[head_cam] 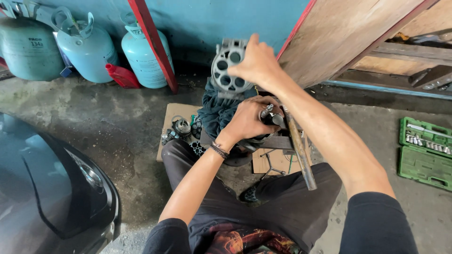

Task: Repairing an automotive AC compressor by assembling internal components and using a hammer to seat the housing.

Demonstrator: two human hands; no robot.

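Note:
My right hand [256,63] grips the top edge of a grey cast metal part with several round holes [226,70], held upright over a dark blue rag [216,110]. Just below it, my left hand [249,117] is closed around a small dark cylindrical metal piece [270,115] that rests on a metal bench vise [278,141]. A long steel handle [299,150] runs from the vise toward my lap. I sit on the concrete floor with my legs around the work.
A cardboard sheet [176,113] under the work carries small metal parts [181,128]. An open green socket set case [426,150] lies at right. Three gas cylinders [89,49] and a red bottle [121,75] stand along the blue wall. A dark car's front [52,188] is at left.

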